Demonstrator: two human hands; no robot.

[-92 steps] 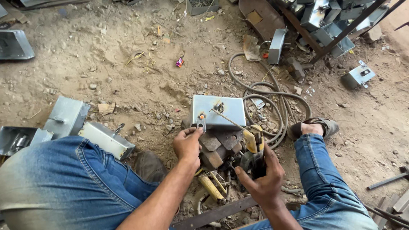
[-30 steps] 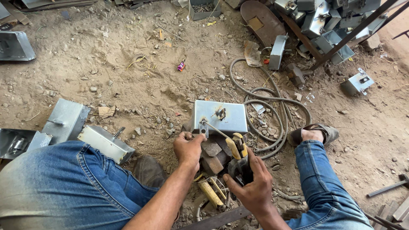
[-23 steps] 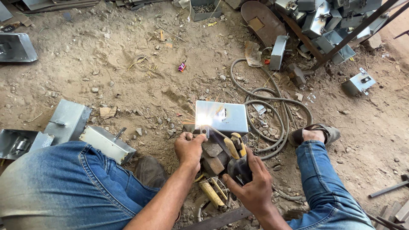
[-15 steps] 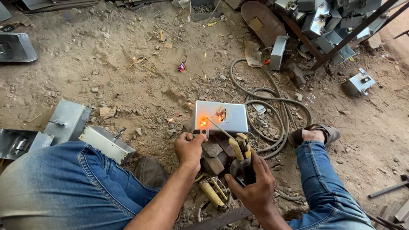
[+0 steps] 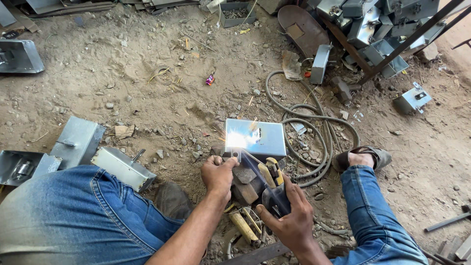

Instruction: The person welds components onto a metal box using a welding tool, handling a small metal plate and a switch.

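Head view: your left hand (image 5: 217,174) pinches a small metal tab (image 5: 235,155) against the near edge of the metal box (image 5: 256,137) on the dirt. Your right hand (image 5: 290,222) is clamped around the electrode holder (image 5: 274,189). Arc glare hides the joint, probably the rod tip too.

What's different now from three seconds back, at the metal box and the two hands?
The right hand brought the electrode holder forward, so the rod tip moved from above the metal box down to its near left corner. The arc there flared, dimmed to an orange glow, and now glares bright again. The left hand kept pinching the small bracket at that corner. Box, coiled cable and both knees stayed put.
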